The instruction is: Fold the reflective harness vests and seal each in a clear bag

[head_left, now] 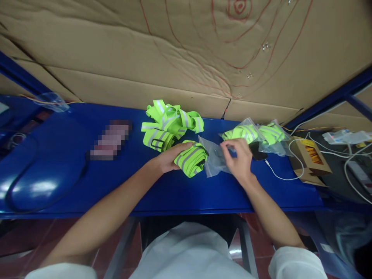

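left hand (170,158): curled round a rolled strap (191,161), thumb along the top, grip closed on it. right hand (240,157): fingers bent toward the thumb, nearly closed, at the right end of a clear bag (213,159); cannot tell whether film is pinched between them. the roll sits in front of the body, over the blue table (174,197), at the bag's left end; contact with the film is unclear.

risks, my judgement: the coil could spring loose if the left fingers slacken, since no fastening can be made out. the thin film could crumple or slide if the right fingers lack a firm hold. the roll looks bulky, so its edge could snag on the bag's mouth.

appearance: bright yellow-green webbing, grey stripes, wound in several layers, turns visible on the right face, slightly uneven; small dark patch near the upper right edge.
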Tool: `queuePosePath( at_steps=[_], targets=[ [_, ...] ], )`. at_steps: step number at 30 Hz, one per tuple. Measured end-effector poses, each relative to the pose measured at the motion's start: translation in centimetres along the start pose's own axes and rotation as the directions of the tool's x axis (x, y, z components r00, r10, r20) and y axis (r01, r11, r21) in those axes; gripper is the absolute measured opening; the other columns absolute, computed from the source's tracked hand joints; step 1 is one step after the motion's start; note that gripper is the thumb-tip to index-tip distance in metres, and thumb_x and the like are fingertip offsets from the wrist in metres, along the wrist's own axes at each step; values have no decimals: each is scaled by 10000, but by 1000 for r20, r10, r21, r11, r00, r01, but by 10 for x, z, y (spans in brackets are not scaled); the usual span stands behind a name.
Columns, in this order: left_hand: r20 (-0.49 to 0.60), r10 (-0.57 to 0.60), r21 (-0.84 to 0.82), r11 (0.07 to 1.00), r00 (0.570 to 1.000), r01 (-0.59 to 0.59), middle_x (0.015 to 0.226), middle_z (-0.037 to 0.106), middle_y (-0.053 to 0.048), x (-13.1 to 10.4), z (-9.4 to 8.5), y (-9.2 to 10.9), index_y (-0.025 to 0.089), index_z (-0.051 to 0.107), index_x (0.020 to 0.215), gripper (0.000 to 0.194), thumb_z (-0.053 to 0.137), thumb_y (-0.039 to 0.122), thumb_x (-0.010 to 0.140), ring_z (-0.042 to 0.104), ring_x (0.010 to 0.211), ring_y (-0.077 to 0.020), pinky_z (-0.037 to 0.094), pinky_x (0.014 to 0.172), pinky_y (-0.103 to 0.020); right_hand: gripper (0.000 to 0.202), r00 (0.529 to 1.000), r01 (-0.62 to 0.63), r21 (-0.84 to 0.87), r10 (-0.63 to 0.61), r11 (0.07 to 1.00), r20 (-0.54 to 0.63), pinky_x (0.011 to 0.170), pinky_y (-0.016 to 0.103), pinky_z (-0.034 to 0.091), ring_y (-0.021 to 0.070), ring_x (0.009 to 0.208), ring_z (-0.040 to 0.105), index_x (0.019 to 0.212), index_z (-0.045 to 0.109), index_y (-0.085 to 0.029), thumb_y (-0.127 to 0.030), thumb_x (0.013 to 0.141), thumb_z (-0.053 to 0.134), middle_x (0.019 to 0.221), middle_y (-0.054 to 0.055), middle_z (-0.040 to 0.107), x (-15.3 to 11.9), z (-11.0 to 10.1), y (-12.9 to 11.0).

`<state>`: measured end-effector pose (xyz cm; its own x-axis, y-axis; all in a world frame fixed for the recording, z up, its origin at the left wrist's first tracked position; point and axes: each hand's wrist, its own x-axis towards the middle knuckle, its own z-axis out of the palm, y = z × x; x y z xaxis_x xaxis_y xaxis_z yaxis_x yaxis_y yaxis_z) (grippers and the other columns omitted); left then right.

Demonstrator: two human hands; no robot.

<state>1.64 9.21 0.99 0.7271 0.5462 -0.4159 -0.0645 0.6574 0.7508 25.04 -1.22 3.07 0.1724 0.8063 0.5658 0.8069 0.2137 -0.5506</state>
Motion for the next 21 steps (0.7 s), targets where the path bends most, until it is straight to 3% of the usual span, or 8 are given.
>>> queuePosePath(
  at_steps=[2, 4, 9, 16, 21],
  targets=[
    [5, 20, 11, 1000, 1000, -20, 763, 726, -80, 2, 0, -2, 170, 750, 923, 449, 852, 567, 740, 692, 627, -202, 546, 535, -267, 174, 983, -45, 170, 13, 984, 185, 747, 347, 544, 189, 769, 647, 1037, 708, -241, -395, 984, 646, 862, 42, 707, -7, 4, -12],
    [16, 24, 29, 999, 1000, -25, 704, 694, -68, 3, 0, -3, 150, 748, 945, 460, 837, 562, 760, 664, 573, -187, 500, 484, -246, 245, 943, -141, 315, 30, 939, 331, 681, 306, 555, 170, 736, 673, 1080, 699, -233, -433, 939, 714, 873, 31, 726, -11, 7, -18],
    [62, 16, 105, 994, 998, -23, 670, 676, -55, 2, -5, -5, 122, 752, 1026, 551, 855, 575, 730, 580, 463, -138, 362, 386, -204, 359, 889, -312, 464, 83, 829, 450, 909, 356, 610, 217, 1005, 755, 1182, 711, -246, -434, 886, 787, 1140, 54, 774, -12, 11, -10],
    [-5, 15, 118, 993, 1000, -15, 699, 711, -83, 0, -6, -5, 109, 764, 979, 550, 921, 527, 658, 687, 612, -208, 474, 489, -232, 372, 900, -243, 522, -10, 817, 435, 1102, 419, 548, 255, 1251, 687, 1272, 713, -281, -367, 915, 773, 1368, 54, 705, -16, 13, -10],
    [-40, 28, 87, 996, 999, -24, 751, 735, -88, 1, -4, -4, 128, 776, 1052, 561, 919, 517, 674, 702, 633, -213, 513, 518, -250, 317, 945, -58, 421, -86, 905, 316, 1016, 360, 577, 224, 1193, 689, 1294, 736, -271, -281, 981, 686, 1284, 81, 709, -13, 9, -13]
  ],
)
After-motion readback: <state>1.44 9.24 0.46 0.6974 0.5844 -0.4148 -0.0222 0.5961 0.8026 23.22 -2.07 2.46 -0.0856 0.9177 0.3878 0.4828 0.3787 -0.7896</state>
